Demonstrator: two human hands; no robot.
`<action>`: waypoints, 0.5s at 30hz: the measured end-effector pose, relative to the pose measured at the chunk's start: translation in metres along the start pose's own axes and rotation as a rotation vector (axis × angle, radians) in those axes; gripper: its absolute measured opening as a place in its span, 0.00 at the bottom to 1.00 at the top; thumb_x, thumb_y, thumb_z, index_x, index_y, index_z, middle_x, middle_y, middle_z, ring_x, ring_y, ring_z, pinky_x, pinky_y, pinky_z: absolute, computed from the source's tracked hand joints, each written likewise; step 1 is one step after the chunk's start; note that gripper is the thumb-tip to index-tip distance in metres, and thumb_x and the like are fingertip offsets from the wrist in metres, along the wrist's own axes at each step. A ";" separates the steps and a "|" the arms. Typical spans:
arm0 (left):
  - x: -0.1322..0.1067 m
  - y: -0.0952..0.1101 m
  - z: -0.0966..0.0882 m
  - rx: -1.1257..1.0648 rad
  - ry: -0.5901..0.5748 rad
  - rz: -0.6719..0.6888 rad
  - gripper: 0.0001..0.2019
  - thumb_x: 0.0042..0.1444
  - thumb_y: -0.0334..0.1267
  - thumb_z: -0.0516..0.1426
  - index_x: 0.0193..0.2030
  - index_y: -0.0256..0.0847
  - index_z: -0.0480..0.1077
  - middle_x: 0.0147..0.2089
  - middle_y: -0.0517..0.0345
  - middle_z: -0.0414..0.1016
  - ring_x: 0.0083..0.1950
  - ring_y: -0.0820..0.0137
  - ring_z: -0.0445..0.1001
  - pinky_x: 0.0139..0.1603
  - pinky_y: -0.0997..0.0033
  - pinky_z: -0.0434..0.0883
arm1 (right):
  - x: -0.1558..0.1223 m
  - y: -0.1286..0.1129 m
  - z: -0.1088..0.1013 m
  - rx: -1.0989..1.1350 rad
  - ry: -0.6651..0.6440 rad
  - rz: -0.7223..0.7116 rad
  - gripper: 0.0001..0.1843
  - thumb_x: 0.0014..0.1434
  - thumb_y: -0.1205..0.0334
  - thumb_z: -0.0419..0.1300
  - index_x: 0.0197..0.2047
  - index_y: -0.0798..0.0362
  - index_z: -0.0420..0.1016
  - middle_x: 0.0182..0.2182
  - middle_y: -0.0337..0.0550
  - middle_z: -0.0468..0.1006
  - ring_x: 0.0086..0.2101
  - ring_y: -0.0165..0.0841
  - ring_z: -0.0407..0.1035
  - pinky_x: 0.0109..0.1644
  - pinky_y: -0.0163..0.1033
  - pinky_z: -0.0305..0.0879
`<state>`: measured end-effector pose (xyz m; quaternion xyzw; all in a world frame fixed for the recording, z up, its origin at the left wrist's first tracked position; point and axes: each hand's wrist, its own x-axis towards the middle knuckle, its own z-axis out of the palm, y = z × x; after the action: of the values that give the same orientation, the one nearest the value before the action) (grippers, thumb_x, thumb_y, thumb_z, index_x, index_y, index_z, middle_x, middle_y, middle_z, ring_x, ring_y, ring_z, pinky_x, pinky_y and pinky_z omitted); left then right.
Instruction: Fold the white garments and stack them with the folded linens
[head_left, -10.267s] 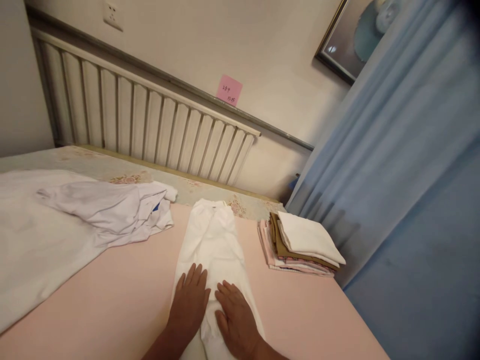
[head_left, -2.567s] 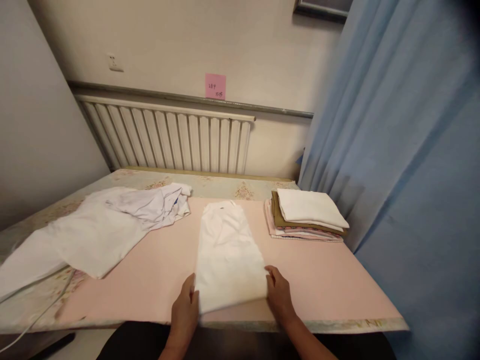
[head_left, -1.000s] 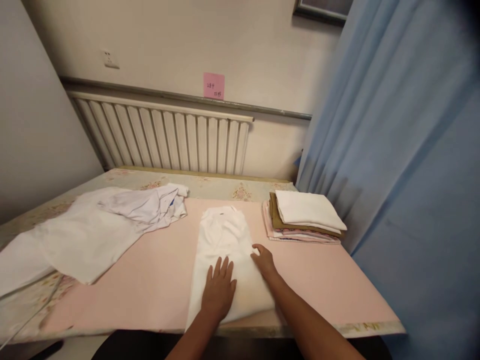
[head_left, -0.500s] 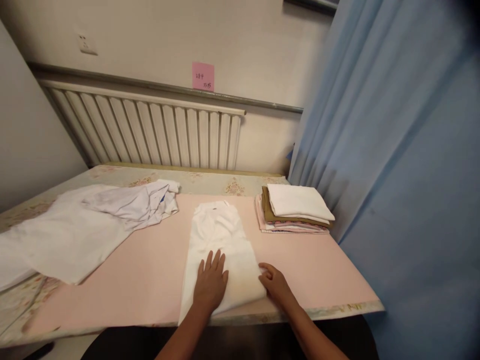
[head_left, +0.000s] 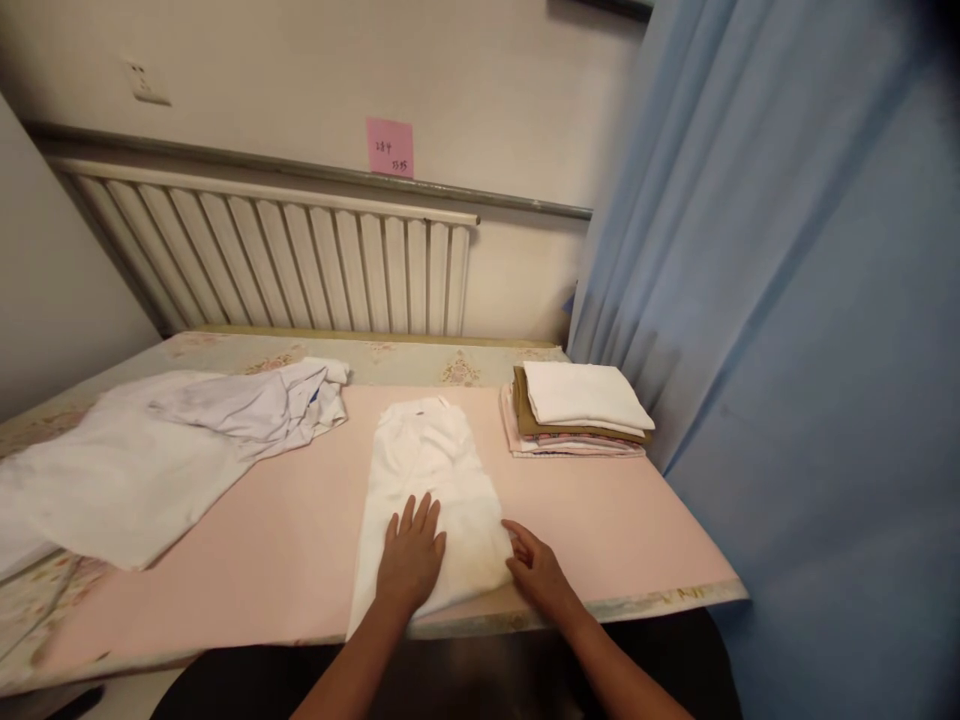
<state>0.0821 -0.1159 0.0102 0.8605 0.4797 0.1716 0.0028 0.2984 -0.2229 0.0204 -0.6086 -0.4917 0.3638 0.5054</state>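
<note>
A folded white garment (head_left: 431,480) lies lengthwise on the pink mat (head_left: 277,540), its near end by the table's front edge. My left hand (head_left: 409,558) lies flat on the garment's near part with fingers spread. My right hand (head_left: 537,572) rests at the garment's right near edge, fingers stretched and touching the cloth. Neither hand holds anything.
A stack of folded clothes (head_left: 574,408) with a white piece on top sits at the back right. Crumpled white garments (head_left: 247,408) and a spread white one (head_left: 105,470) lie to the left. A radiator (head_left: 285,260) lines the wall; a blue curtain (head_left: 787,300) hangs to the right.
My right hand slid down the garment's right edge towards the near corner over the last second. My left hand stayed flat on the cloth. The view shifted slightly.
</note>
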 end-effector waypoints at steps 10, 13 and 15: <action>0.001 0.000 0.001 0.017 -0.011 0.001 0.25 0.63 0.41 0.45 0.67 0.42 0.58 0.71 0.54 0.54 0.72 0.55 0.47 0.68 0.45 0.51 | -0.013 0.005 -0.003 -0.086 0.067 -0.025 0.24 0.50 0.66 0.53 0.52 0.53 0.73 0.23 0.33 0.69 0.25 0.29 0.63 0.32 0.34 0.61; 0.001 0.000 0.002 0.033 -0.011 0.002 0.25 0.63 0.41 0.44 0.67 0.42 0.58 0.71 0.55 0.54 0.72 0.56 0.47 0.68 0.45 0.51 | -0.008 -0.001 -0.001 -0.144 0.070 -0.042 0.21 0.50 0.66 0.52 0.48 0.53 0.75 0.21 0.31 0.64 0.23 0.28 0.58 0.30 0.33 0.58; 0.001 0.000 0.002 0.040 -0.010 0.005 0.25 0.63 0.40 0.44 0.67 0.41 0.58 0.71 0.55 0.54 0.72 0.56 0.47 0.68 0.45 0.51 | -0.006 -0.002 -0.002 -0.179 0.078 -0.057 0.19 0.51 0.66 0.52 0.45 0.53 0.75 0.20 0.31 0.64 0.22 0.28 0.58 0.29 0.33 0.58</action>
<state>0.0835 -0.1145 0.0090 0.8625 0.4807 0.1576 -0.0122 0.2980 -0.2290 0.0226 -0.6510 -0.5191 0.2799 0.4779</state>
